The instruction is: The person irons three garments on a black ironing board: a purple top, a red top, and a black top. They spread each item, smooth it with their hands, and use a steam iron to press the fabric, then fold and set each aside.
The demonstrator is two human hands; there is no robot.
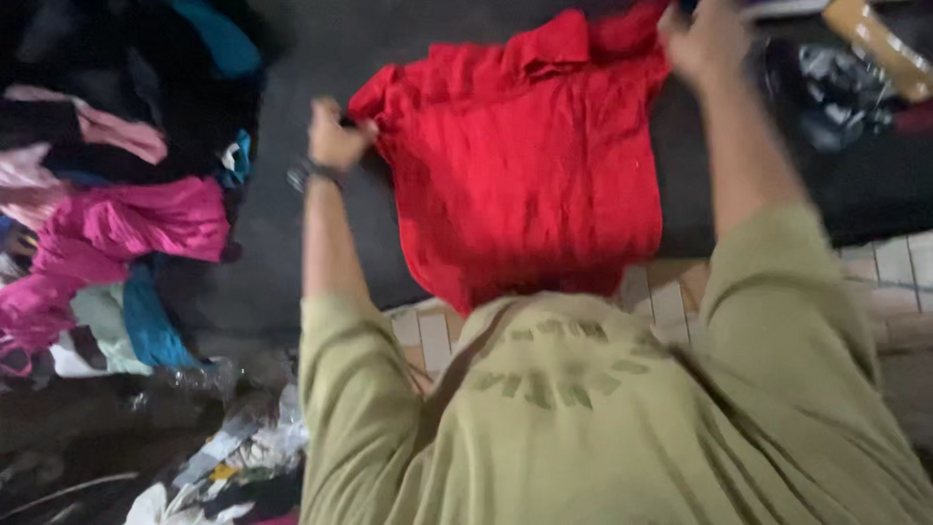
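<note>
A red shirt (pixel 525 165) lies spread across a dark surface (pixel 292 253) in the upper middle of the frame, its collar toward the top and its hem hanging down toward the person's olive-green top (pixel 583 418). The left hand (pixel 335 136), with a dark band at the wrist, is closed in a pinch on the shirt's left edge near the sleeve. The right hand (pixel 705 39), at the upper right, is curled shut on the cloth at the opposite shoulder, though motion blur hides the fingers' exact hold.

The fabric looks thin and limp, creased in fine vertical lines, so it is likely light, soft and not at all fragile. It will probably sag and bunch wherever it is not held, and drag rather than slide on the dark surface. The seams at shoulders, sleeve ends and collar seem the firmest places to grip; two holds well apart would keep it flat.

A heap of pink, black and blue clothes (pixel 117 224) sits at the left of the frame, well apart from the shirt.
</note>
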